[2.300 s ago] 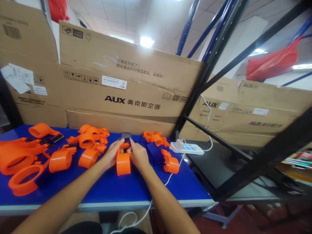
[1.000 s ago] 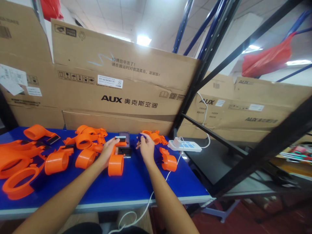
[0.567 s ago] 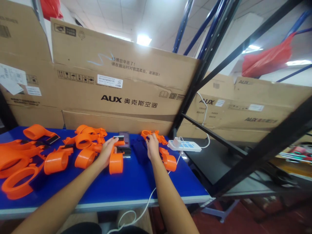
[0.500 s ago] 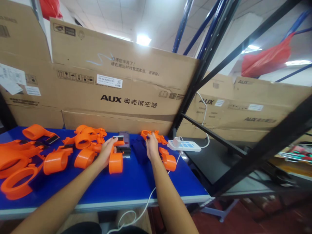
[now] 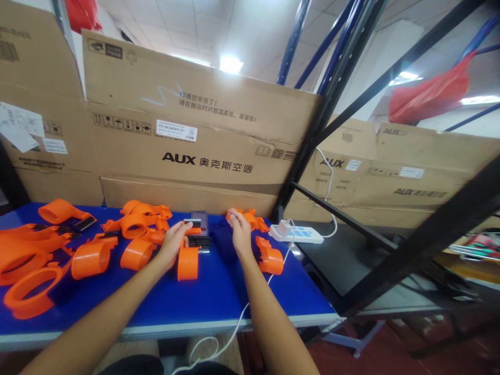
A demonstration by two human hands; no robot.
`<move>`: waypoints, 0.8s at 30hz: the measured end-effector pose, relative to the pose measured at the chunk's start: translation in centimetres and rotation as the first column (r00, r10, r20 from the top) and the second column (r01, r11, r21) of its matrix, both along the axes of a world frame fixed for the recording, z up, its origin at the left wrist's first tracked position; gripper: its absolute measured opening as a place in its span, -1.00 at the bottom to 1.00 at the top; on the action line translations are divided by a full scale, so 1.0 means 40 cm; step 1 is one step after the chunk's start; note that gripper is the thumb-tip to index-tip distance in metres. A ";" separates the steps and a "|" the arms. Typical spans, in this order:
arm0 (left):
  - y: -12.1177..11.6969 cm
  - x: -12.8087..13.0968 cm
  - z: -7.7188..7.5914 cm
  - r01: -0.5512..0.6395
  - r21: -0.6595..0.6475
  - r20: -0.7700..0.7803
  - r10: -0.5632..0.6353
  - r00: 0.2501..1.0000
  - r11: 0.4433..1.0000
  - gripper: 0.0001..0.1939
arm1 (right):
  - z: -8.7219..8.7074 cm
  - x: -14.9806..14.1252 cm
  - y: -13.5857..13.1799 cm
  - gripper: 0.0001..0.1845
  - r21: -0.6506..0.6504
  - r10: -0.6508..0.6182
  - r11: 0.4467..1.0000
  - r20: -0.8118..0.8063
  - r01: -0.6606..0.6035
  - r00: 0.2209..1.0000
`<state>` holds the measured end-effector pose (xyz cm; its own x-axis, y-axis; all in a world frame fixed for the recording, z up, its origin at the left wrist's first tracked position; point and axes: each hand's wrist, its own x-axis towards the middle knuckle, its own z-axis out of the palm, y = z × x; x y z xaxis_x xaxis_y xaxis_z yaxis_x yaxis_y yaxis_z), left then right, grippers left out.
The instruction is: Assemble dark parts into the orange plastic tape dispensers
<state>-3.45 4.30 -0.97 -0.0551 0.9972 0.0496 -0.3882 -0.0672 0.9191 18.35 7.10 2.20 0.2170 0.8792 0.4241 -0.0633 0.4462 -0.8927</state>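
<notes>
My left hand (image 5: 175,244) is closed around an orange tape dispenser (image 5: 188,263), its ring hanging down and its black-and-silver strip pointing right. My right hand (image 5: 241,233) is raised over a dark blue cloth-like heap (image 5: 223,240), thumb and fingers drawn together; whatever lies between them is too small to make out. Behind its fingertips are orange clip-like parts (image 5: 255,221). Another orange dispenser (image 5: 271,259) lies right of my right wrist. Black strips (image 5: 200,241) and a flat dark device (image 5: 200,221) lie just beyond my left hand.
Several orange dispensers (image 5: 90,259) cover the left of the blue table (image 5: 156,302). A white power strip (image 5: 299,232) rests at the right edge, its cable (image 5: 242,312) hanging over the front. Cardboard (image 5: 207,140) walls the back; a black rack post (image 5: 308,151) rises at right.
My right hand has lifted slightly from the dark blue heap, its fingertips moving up and left. My left hand keeps the dispenser, which has shifted slightly right and down.
</notes>
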 end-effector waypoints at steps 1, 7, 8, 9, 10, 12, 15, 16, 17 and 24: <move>0.000 0.002 0.000 -0.005 0.012 -0.008 0.005 1.000 1.000 -0.58 | 0.004 -0.010 -0.014 -0.60 0.056 0.026 0.998 0.115 -0.033 0.993; 0.003 0.005 -0.001 -0.011 0.096 -0.079 0.019 0.997 0.995 -0.58 | 0.023 -0.064 -0.077 -0.65 0.240 0.077 0.927 0.633 -0.290 0.770; 0.003 0.004 -0.002 -0.011 0.105 -0.091 0.020 0.996 0.994 -0.58 | 0.022 -0.068 -0.078 -0.65 0.247 0.065 0.922 0.661 -0.298 0.747; 0.002 0.004 -0.003 -0.009 0.110 -0.102 0.020 0.995 0.994 -0.58 | 0.020 -0.070 -0.078 -0.66 0.253 0.053 0.919 0.678 -0.301 0.733; 0.001 0.003 -0.003 -0.005 0.111 -0.113 0.018 0.993 0.994 -0.58 | 0.018 -0.071 -0.076 -0.67 0.261 0.042 0.917 0.688 -0.301 0.725; 0.000 0.003 -0.002 0.002 0.108 -0.130 0.012 0.991 0.994 -0.58 | 0.014 -0.070 -0.071 -0.70 0.276 0.021 0.916 0.692 -0.292 0.721; 0.001 -0.002 0.008 -0.010 0.086 -0.094 0.019 0.995 0.996 -0.59 | 0.013 -0.063 -0.065 -0.75 0.278 -0.018 0.931 0.684 -0.238 0.729; 0.002 -0.007 0.013 -0.024 0.067 -0.058 0.028 0.998 0.997 -0.60 | 0.014 -0.060 -0.064 -0.76 0.276 -0.038 0.938 0.680 -0.208 0.732; 0.004 -0.013 0.019 -0.035 0.041 -0.018 0.036 0.999 0.999 -0.62 | 0.015 -0.055 -0.062 -0.77 0.275 -0.059 0.944 0.679 -0.180 0.732; 0.025 -0.071 0.050 0.033 -0.064 0.161 -0.022 0.987 0.997 -0.52 | -0.002 -0.030 -0.050 -0.84 0.262 -0.101 0.940 0.824 -0.217 0.558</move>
<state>-6.30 5.32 1.04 -0.0298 0.9993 -0.0239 -0.5312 0.0044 0.8472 17.13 5.10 2.14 -0.4095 0.6668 0.6226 0.5827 0.7163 -0.3839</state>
